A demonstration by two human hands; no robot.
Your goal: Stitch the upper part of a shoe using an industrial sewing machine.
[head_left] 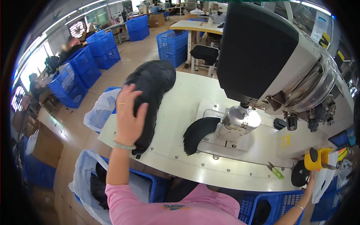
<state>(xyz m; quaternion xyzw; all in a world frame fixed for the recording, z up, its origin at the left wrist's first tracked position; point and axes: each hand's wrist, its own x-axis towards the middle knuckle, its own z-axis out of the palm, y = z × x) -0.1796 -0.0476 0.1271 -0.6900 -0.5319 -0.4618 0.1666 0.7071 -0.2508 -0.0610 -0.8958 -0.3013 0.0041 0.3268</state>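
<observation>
My left hand (pixel 129 112), fingers spread, rests against a long row of stacked black curved pieces (pixel 153 80), which look like cap brims, on the left of the white table (pixel 183 90). A black curved piece (pixel 198 131) lies flat beside the sewing machine's metal post (pixel 240 123). At the table's right end my right hand (pixel 310 182) is beside a black rounded piece (pixel 299 173), below a yellow holder (pixel 318 159). Its fingers are mostly hidden, so its grip is unclear.
The sewing machine's dark head (pixel 258 52) overhangs the table. Green-handled thread snips (pixel 276 171) lie near the front edge. A lined blue bin (pixel 142 187) stands below left, a blue basket (pixel 277 200) below right. Blue crates (pixel 172 47) stand on the floor behind.
</observation>
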